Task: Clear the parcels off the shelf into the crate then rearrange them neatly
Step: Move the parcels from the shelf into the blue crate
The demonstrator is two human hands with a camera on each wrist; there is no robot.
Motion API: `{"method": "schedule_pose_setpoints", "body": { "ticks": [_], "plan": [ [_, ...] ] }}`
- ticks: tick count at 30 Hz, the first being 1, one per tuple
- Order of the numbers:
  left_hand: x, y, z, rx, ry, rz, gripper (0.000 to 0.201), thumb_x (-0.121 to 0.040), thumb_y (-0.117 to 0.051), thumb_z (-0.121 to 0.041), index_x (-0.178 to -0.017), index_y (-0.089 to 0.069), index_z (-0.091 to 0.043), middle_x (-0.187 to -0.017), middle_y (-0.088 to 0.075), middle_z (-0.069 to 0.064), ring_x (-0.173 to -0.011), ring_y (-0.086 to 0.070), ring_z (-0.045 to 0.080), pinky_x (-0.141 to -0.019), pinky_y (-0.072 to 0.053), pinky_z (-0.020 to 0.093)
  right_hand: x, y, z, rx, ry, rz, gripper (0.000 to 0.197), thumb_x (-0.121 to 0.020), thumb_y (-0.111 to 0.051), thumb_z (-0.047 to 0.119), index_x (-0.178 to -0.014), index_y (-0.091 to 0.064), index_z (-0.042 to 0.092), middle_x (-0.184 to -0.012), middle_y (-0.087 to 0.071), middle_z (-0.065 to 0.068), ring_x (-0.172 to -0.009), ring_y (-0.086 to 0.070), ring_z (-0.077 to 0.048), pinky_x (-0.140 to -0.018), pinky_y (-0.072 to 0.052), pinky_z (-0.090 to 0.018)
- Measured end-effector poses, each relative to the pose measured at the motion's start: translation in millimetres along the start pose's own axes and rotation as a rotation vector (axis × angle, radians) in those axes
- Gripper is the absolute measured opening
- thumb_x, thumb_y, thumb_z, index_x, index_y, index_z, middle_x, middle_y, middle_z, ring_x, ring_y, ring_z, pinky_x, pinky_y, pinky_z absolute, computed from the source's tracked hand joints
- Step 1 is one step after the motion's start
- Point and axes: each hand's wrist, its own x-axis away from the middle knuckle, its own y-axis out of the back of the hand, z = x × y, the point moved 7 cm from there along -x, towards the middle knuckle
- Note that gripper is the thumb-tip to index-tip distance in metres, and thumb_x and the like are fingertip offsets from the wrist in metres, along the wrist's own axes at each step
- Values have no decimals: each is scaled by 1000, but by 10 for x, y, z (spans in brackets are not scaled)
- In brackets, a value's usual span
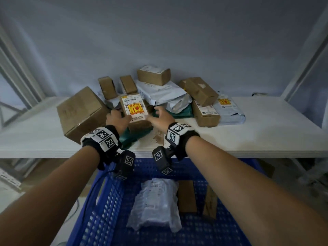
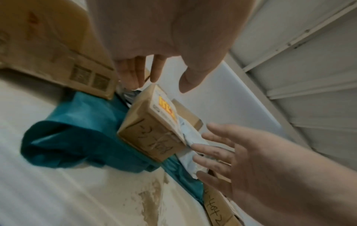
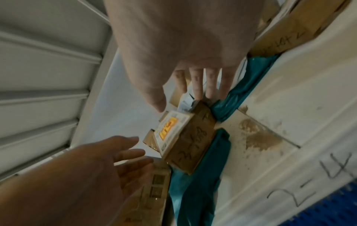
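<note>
A small brown box (image 1: 135,110) with a yellow and red label lies on a teal bag (image 1: 134,134) in the parcel pile on the white shelf (image 1: 266,132). My left hand (image 1: 118,118) is at the box's left side and my right hand (image 1: 160,115) at its right, both with fingers spread. In the left wrist view the left hand (image 2: 162,82) hovers over the far end of the box (image 2: 152,131). In the right wrist view the right hand (image 3: 181,100) reaches past the box (image 3: 189,143). Neither hand grips it. The blue crate (image 1: 110,210) below holds a bubble-wrapped parcel (image 1: 156,201) and brown boxes (image 1: 187,196).
A large brown box (image 1: 81,112) stands just left of my left hand. White poly bags (image 1: 163,93) and more brown boxes (image 1: 198,90) are heaped behind and to the right. A shelf upright (image 1: 305,59) rises at the right, and the wall closes the back.
</note>
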Motion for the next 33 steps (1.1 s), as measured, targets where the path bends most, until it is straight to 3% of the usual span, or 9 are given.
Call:
{"method": "schedule_pose_setpoints", "body": {
  "ticks": [7, 14, 17, 20, 23, 25, 28, 30, 33],
  "plan": [
    [160, -234, 9, 114, 112, 71, 56, -96, -48, -32, -140, -30, -5, -143, -43, 16, -127, -45, 33, -101, -38, 37, -142, -334, -79, -59, -75, 10, 67, -97, -48, 38, -153, -18, 18, -154, -33, -6, -139, -37, -27, -113, -30, -36],
    [195, -188, 32, 278, 18, -36, 48, -90, -57, -32, -129, -42, -9, -128, -55, 12, -111, -56, 28, -97, -48, 46, -102, -301, -73, -111, 15, -94, 40, -94, -51, 31, -132, -53, 17, -129, -60, -4, -116, -57, -25, -102, -43, -41],
    [302, -134, 14, 420, 16, -3, 42, -87, -65, -24, -121, -45, -8, -122, -56, 10, -107, -58, 26, -95, -50, 48, 43, -205, -146, -220, 14, -155, 40, -92, -58, 30, -129, -54, 14, -124, -62, -4, -110, -59, -21, -100, -46, -39],
    [543, -97, -71, 516, -45, 140, 46, -81, -72, -14, -117, -44, -8, -126, -52, 9, -112, -57, 26, -89, -54, 47, 215, -56, -283, -346, -5, -151, 43, -88, -65, 31, -126, -52, 16, -116, -64, -2, -103, -63, -18, -96, -51, -40],
    [876, -154, -178, 418, -141, 358, 49, -80, -71, -9, -121, -44, -9, -120, -48, -3, -102, -56, 12, -64, -56, 20, 485, 103, -435, -462, -34, -50, 44, -91, -63, 26, -130, -46, 19, -113, -64, 0, -93, -65, -10, -81, -54, -30],
    [1088, -319, -169, 322, -174, 568, 47, -77, -77, -15, -117, -52, -10, -119, -56, -4, -105, -59, 15, -71, -58, 24, 701, 146, -613, -486, -87, 28, 46, -92, -62, 23, -133, -44, 17, -117, -65, -4, -95, -65, -12, -78, -54, -31],
    [1295, -608, 71, 182, -108, 764, 78, -59, -85, -34, -125, -49, -12, -126, -57, -1, -110, -62, 19, -83, -57, 37, 978, 77, -1032, -451, -214, 162, 52, -90, -66, 22, -134, -40, 17, -125, -62, -9, -108, -64, -24, -92, -53, -49],
    [1447, -865, 220, 63, -107, 884, 62, -66, -82, -28, -119, -56, -9, -119, -63, 2, -102, -64, 17, -77, -55, 31, 1146, -21, -1316, -417, -303, 263, 60, -88, -68, 23, -138, -36, 21, -127, -61, -5, -111, -62, -24, -89, -55, -46],
    [1632, -1322, 490, -96, -116, 1071, 13, -83, -71, -16, -96, -68, -13, -93, -70, 8, -74, -64, 14, -61, -52, 23, 1341, -226, -1735, -355, -454, 356, 70, -86, -70, 22, -143, -29, 17, -128, -61, -8, -110, -63, -25, -82, -57, -38]
  ]
}}
